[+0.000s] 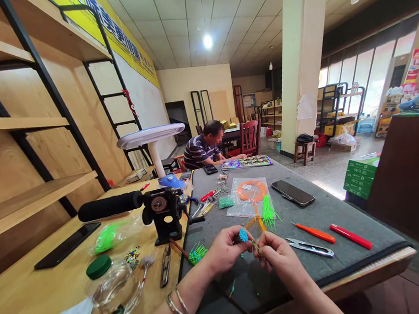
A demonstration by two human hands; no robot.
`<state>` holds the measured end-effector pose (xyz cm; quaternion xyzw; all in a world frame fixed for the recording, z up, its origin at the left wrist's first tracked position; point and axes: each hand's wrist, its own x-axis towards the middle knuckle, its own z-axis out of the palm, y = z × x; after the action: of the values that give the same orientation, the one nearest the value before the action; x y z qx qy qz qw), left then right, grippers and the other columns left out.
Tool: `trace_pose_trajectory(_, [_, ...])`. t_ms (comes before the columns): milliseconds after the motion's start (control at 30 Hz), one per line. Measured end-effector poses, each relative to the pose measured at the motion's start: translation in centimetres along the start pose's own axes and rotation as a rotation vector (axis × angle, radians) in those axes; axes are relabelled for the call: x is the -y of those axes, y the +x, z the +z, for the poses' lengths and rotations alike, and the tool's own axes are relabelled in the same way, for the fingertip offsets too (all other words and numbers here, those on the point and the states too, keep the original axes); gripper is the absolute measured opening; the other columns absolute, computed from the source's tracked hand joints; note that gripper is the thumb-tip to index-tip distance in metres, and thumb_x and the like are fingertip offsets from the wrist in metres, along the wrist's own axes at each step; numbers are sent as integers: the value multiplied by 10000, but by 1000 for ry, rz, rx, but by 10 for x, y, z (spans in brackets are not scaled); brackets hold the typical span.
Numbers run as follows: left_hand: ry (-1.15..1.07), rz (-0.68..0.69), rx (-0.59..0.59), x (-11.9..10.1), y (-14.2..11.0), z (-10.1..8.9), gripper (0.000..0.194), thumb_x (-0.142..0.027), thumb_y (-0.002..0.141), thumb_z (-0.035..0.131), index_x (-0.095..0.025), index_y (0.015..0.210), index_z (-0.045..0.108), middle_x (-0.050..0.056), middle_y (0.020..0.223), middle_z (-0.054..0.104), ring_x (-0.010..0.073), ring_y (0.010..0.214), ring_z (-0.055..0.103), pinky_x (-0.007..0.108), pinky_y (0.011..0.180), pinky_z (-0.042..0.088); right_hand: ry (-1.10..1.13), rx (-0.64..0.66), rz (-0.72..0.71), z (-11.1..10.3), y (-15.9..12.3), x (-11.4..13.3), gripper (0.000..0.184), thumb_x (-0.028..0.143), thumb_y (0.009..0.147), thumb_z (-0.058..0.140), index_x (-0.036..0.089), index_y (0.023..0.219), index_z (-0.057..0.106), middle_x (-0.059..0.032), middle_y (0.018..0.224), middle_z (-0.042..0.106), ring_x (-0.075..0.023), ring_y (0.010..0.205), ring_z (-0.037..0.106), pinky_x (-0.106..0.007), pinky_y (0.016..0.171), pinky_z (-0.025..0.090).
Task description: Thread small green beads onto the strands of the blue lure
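My left hand (224,249) is closed in a pinch on a small blue bead-like tuft (242,234) over the grey mat (332,244). My right hand (278,254) is closed too, pinching a thin green strand (256,247) just right of the tuft. An orange cord runs from between my hands up to a green tassel (268,213) and a clear bag of orange cord (252,192). Bangles ring my left wrist.
Thread snips (310,247), an orange tool (315,233) and a red tool (350,236) lie to the right. A phone (292,192) rests further back. A black hand-crank device (163,213), a clear jar with green lid (113,289) and another phone (68,244) sit left. A person sits at the far end.
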<state>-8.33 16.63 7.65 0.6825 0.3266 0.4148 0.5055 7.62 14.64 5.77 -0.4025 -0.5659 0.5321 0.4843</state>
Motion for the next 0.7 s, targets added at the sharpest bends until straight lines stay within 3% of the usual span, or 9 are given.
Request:
trace_pose_trajectory(433, [66, 2, -3, -2, -1, 0, 272, -372, 719, 720, -118, 772, 640, 17, 673, 618, 116, 640, 517, 235, 639, 411, 45, 12, 32, 1, 2, 2, 56, 261, 583, 468, 210, 585, 444, 60, 495, 546, -68, 390, 419, -194, 397, 303])
trace_pose_trajectory(700, [61, -4, 13, -1, -2, -2, 298, -402, 739, 694, -113, 813, 686, 60, 725, 671, 151, 692, 577, 270, 691, 447, -74, 12, 0, -2, -1, 1, 175, 347, 711, 546, 213, 655, 448, 81, 434, 505, -60, 362, 384, -177, 377, 292])
